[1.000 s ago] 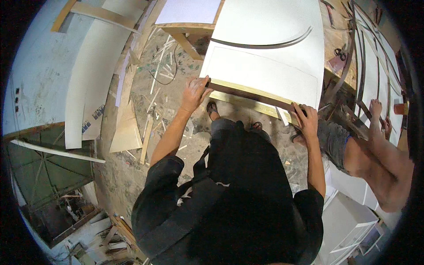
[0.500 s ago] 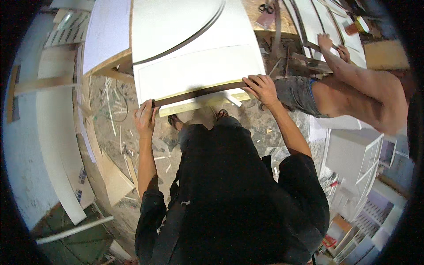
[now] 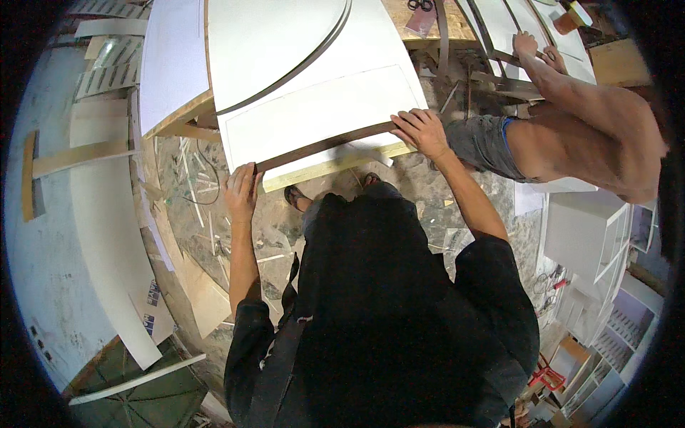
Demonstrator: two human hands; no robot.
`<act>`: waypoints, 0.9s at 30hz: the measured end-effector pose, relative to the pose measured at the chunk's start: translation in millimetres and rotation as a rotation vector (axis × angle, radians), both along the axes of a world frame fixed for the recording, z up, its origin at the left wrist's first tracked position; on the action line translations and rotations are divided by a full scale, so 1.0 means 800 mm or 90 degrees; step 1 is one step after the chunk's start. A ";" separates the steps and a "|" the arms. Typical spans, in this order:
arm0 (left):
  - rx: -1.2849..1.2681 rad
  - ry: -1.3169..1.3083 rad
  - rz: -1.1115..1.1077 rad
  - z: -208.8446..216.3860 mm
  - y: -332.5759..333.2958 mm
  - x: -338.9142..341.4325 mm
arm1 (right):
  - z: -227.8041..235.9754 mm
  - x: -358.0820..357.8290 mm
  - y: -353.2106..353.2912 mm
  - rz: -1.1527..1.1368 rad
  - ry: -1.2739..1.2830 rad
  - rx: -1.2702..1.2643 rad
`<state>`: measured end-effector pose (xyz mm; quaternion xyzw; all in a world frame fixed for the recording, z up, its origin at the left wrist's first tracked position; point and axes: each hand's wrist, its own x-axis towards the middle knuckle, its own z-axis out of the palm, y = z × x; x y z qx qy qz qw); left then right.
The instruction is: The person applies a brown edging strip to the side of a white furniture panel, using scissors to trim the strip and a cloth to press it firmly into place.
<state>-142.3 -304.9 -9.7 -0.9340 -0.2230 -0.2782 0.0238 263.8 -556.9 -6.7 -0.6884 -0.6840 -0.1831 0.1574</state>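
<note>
Stretched across the near part of a white panel (image 3: 314, 107) is a narrow dark brown strip (image 3: 325, 147), like edge banding. Its left end is between the thumb and fingers of my left hand (image 3: 242, 191), at the panel's near left corner. My right hand (image 3: 422, 134) pinches the other end near the right edge, fingers over the top. Between them the strip runs almost straight, tilted up to the right; whether it touches the panel throughout I cannot tell. A longer dark strip (image 3: 303, 65) lies curved farther back on the panel. Yellowish board (image 3: 335, 164) shows along the near edge.
At right a co-worker (image 3: 571, 143) bends over other white panels with dark strips. Scissors (image 3: 419, 6) lie on a wooden board at the back. Offcuts (image 3: 203, 285) litter the floor; white cabinets (image 3: 585, 232) stand at right, a long white board (image 3: 107, 235) at left.
The strip, held in both hands, has shifted slightly away from the near edge. The thin yellow line along its far side no longer shows. My head view has moved a little.
</note>
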 end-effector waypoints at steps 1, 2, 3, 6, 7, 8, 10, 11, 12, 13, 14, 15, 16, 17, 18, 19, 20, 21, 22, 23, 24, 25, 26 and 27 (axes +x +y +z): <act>-0.004 -0.003 -0.005 0.002 -0.001 -0.001 | 0.000 0.000 -0.001 0.004 0.004 -0.004; -0.008 -0.006 -0.009 0.005 -0.002 0.001 | 0.002 0.000 0.000 0.008 0.007 -0.007; -0.011 -0.010 -0.013 0.007 -0.002 0.002 | 0.003 0.001 0.000 0.012 0.010 -0.011; -0.010 -0.009 -0.025 0.009 0.001 0.001 | -0.002 0.004 0.001 0.024 -0.005 -0.015; -0.009 -0.007 -0.030 0.010 0.002 0.000 | -0.004 0.006 0.002 0.028 -0.013 -0.017; -0.020 0.001 -0.026 0.015 0.000 0.000 | -0.004 0.007 0.003 0.031 -0.020 -0.015; -0.031 0.005 -0.054 0.021 0.003 0.004 | -0.007 0.010 0.002 0.036 -0.021 -0.020; -0.036 0.006 -0.066 0.022 0.006 0.004 | -0.005 0.010 0.003 0.040 -0.022 -0.022; -0.059 0.002 -0.073 0.021 0.006 0.002 | -0.002 0.011 0.004 0.047 -0.032 -0.013; -0.062 0.008 -0.085 0.021 0.009 0.000 | -0.001 0.011 0.006 0.055 -0.030 -0.015; -0.065 0.012 -0.100 0.021 0.013 0.000 | 0.001 0.013 0.006 0.059 -0.031 -0.019; -0.069 0.017 -0.114 0.020 0.015 -0.002 | 0.002 0.015 0.006 0.064 -0.031 -0.023; -0.068 0.016 -0.117 0.020 0.015 -0.004 | 0.002 0.017 0.006 0.071 -0.048 -0.028; -0.071 0.022 -0.121 0.021 0.016 -0.004 | 0.002 0.019 0.008 0.077 -0.053 -0.023; -0.074 0.028 -0.125 0.021 0.017 -0.004 | 0.001 0.021 0.009 0.084 -0.058 -0.018; -0.077 0.033 -0.129 0.021 0.018 -0.004 | 0.001 0.023 0.011 0.090 -0.063 -0.013; -0.085 0.035 -0.124 0.020 0.018 -0.006 | 0.005 0.022 0.012 0.094 -0.068 -0.021; -0.093 0.037 -0.119 0.018 0.016 -0.007 | 0.005 0.021 0.012 0.099 -0.068 -0.026; -0.101 0.039 -0.113 0.017 0.015 -0.009 | 0.005 0.022 0.011 0.105 -0.068 -0.030; -0.103 0.044 -0.108 0.018 0.014 -0.007 | 0.005 0.024 0.011 0.109 -0.070 -0.034; -0.106 0.048 -0.103 0.019 0.014 -0.006 | 0.007 0.026 0.012 0.118 -0.097 -0.029; -0.108 0.053 -0.098 0.020 0.013 -0.006 | 0.005 0.026 0.013 0.121 -0.100 -0.029; -0.104 0.051 -0.096 0.019 0.013 -0.006 | 0.005 0.027 0.012 0.123 -0.105 -0.029; -0.100 0.049 -0.093 0.019 0.012 -0.006 | 0.003 0.027 0.013 0.124 -0.109 -0.029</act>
